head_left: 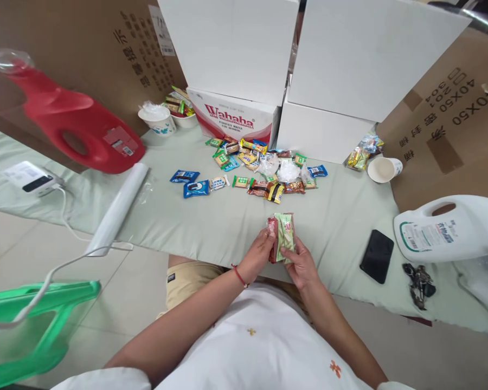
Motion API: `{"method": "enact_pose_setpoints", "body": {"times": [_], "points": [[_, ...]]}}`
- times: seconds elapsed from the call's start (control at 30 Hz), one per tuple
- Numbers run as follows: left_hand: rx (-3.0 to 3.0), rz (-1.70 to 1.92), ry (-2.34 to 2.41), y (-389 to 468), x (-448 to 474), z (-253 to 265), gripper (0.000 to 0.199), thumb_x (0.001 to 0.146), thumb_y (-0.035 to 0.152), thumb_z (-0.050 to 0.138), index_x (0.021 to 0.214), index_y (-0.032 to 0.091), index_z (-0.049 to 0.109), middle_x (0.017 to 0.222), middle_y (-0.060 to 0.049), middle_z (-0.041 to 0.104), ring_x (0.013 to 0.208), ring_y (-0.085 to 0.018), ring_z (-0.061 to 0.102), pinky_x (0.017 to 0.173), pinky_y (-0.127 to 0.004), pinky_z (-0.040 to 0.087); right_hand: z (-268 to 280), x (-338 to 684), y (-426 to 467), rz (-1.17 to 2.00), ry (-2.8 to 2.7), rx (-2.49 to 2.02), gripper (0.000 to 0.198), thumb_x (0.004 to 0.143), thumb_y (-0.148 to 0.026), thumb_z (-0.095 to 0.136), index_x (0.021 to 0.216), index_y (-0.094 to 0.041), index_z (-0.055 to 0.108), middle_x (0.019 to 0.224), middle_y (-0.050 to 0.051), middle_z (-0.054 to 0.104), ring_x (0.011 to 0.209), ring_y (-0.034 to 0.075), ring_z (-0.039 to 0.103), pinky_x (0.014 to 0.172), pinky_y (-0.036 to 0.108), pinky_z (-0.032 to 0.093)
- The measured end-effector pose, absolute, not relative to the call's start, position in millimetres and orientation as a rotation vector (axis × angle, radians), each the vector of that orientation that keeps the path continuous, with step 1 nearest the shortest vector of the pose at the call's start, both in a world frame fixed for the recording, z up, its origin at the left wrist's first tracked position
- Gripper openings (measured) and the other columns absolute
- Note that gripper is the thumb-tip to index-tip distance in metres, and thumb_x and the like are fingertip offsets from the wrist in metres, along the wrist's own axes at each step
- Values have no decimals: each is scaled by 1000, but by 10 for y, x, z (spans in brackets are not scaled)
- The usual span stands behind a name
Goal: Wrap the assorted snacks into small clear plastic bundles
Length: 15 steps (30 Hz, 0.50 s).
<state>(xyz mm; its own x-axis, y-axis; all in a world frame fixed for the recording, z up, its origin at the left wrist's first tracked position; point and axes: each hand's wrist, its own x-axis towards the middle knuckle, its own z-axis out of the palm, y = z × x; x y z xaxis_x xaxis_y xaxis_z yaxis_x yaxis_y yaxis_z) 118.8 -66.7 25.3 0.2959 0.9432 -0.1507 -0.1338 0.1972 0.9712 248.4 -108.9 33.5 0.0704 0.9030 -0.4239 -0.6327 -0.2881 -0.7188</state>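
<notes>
Close to the table's front edge, my left hand point(258, 255) and my right hand point(303, 266) meet around small snack packets. A dark red snack packet point(272, 225) is under my left fingers. Beside it, partly overlapping, stands a light green snack packet point(285, 225), with my right thumb pressed on its lower part. Both packets are tilted up toward me. Beyond my hands lies a loose heap of wrapped biscuits point(242, 182), with a yellow packet point(274, 192) and a blue packet point(196, 188) along its near side. Crumpled clear plastic point(288, 171) rests among them.
At the left are a red jug point(83, 127), a white roll point(120, 211) and a white device point(32, 179) with a cable. Paper cups point(156, 120) and a Wahaha box point(231, 116) stand behind. A phone point(377, 256), keys point(419, 284) and a white jug point(451, 230) lie right.
</notes>
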Motion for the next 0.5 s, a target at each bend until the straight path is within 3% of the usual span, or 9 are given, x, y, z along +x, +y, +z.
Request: {"method": "enact_pose_setpoints", "body": {"times": [0.2,0.37,0.5], "points": [[1742,782,1360,-546,799,117,52,98,52,45,128,14,63,145,-21,55,144,-34,41,121,-59,30,292,3227,-1245,1176,-294,-1249,55,63,-27,92,114,-25,70,107,2,77,88,17,72,77,28,59],[2202,845,1764,-297,139,61,49,101,41,40,127,5,61,147,-28,50,151,-38,27,119,-61,28,227,4053,-988,718,-234,-1350,59,53,-20,91,107,-21,67,104,1,75,84,15,72,69,25,60],[2443,584,1772,-228,-146,-26,53,101,36,37,139,3,54,147,-27,52,142,-38,43,118,-59,29,178,4397,-446,672,-247,-1453,46,56,-19,84,96,-20,62,94,0,73,76,16,71,62,26,61]]}}
